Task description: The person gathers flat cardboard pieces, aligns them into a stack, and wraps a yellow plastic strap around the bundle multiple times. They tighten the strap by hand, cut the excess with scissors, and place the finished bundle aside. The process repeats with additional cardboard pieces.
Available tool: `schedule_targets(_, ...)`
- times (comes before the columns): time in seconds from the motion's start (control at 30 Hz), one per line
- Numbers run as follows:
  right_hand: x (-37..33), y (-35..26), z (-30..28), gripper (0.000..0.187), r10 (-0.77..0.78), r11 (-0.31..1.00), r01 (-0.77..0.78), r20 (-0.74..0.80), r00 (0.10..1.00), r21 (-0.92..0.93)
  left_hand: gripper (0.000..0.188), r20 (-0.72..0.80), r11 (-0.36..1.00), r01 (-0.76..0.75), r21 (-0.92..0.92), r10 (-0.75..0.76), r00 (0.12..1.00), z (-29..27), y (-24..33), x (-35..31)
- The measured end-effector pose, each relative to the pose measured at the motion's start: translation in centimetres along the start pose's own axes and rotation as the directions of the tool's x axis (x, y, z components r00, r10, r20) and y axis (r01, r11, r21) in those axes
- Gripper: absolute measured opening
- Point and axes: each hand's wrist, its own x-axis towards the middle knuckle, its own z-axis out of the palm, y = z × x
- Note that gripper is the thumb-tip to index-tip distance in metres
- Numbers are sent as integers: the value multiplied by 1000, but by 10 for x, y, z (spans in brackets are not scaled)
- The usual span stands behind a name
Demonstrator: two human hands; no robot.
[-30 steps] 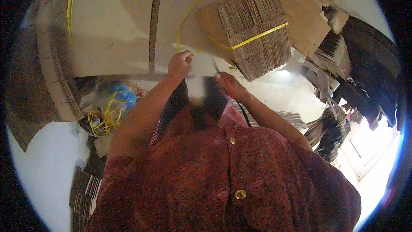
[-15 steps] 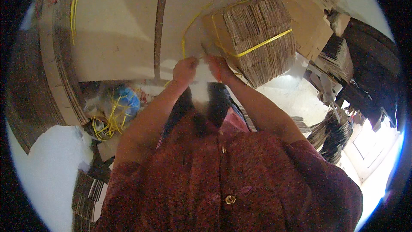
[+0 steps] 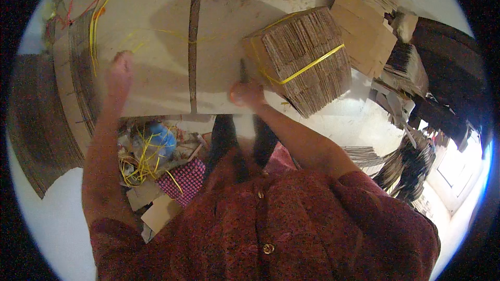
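Bundle of brown corrugated cardboard sheets [image 3: 304, 60], stacked on edge and bound by a yellow plastic strap [image 3: 307, 67]: lies on the pale work surface [image 3: 156, 36], upper right of centre, just beside the right hand.

Right hand [image 3: 247, 93]: fingers curled closed round the orange handle of a small dark-bladed cutting tool [image 3: 243, 75], blade pointing up along the bundle's near corner (whether it touches the strap cannot be told).

Left hand [image 3: 120, 73]: blurred, well apart from the bundle at the left of the surface; how far its fingers are open cannot be told, and nothing shows in its grip.

Surroundings: loose yellow strapping strands [image 3: 101, 18] at upper left; tangle of yellow strap offcuts [image 3: 140, 158] on the floor beside a blue round object [image 3: 161, 138]; flat brown cardboard pieces [image 3: 364, 31] to the right; dark stacks of cardboard [image 3: 411, 161] at far right.
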Motion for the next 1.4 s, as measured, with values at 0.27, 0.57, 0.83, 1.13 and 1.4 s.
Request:
schedule_targets(0.27,-106,-31,-127,16,-300,847,429,-384,873,314,58,111,926,-21,378,-23,993,-2,38,39)
schedule_targets(0.57,-108,201,-287,53,271,847,118,-611,744,518,73,693,-69,689,-721,-94,715,90,256,-53)
schedule_targets(0.83,-105,184,-268,70,248,83,-48,26,968,995,57,655,-698,496,-516,51,754,97,348,-58)
schedule_targets(1.13,-222,170,-218,59,215,62,204,-213,953,977,59,530,-560,508,-655,138,836,43,351,-112)
schedule_targets(1.4,-305,152,-189,35,414,157,501,-517,749,851,70,375,-307,499,-811,381,845,-4,374,-123)
